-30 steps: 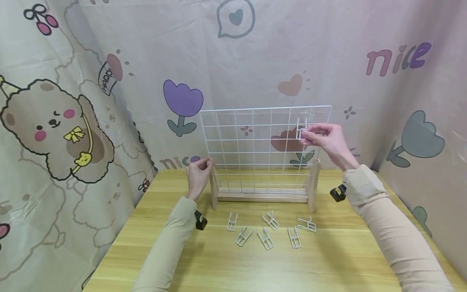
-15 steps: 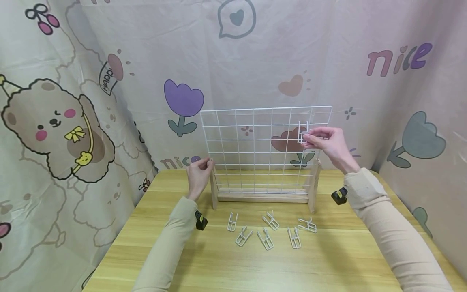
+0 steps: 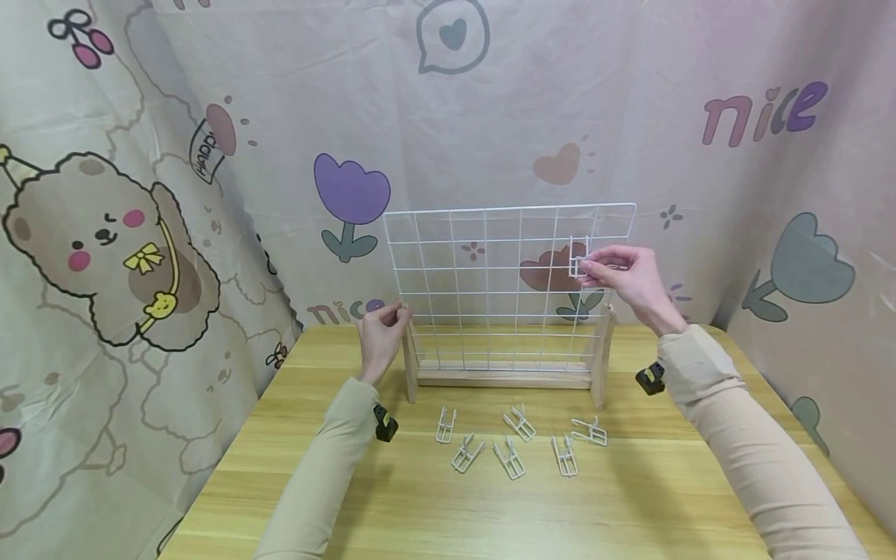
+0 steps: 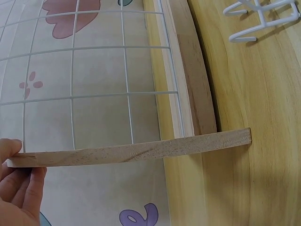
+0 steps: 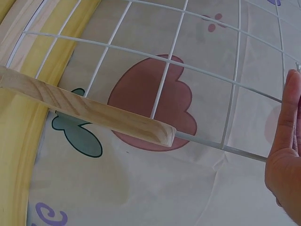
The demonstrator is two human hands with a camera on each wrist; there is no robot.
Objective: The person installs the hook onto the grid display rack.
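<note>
1. The white wire hook (image 3: 579, 257) is at the upper right part of the wire grid (image 3: 490, 268), against the wires of the second row from the top.
2. The right hand (image 3: 626, 276) pinches this hook between thumb and fingertips; its grip is closed on the hook, and the other fingers are curled loosely. In the right wrist view only the edge of the right hand (image 5: 284, 155) shows, so the hook is not visible there.
3. The wire grid stands upright in a wooden stand (image 3: 504, 377) on the surface (image 3: 630, 498), near its back edge.
4. The left hand (image 3: 381, 334) is at the left post of the stand. Its fingers are curled around the top of the post, so the grip is closed on the wooden stand. The left wrist view shows the fingertips (image 4: 19, 176) touching the end of the wood piece.
5. Six loose hooks (image 3: 518, 447) lie on the surface in front of the stand, near each other, between the two sleeves.
6. A printed curtain (image 3: 140, 233) with a bear, flowers and the word "nice" hangs behind the surface and at both sides.
</note>
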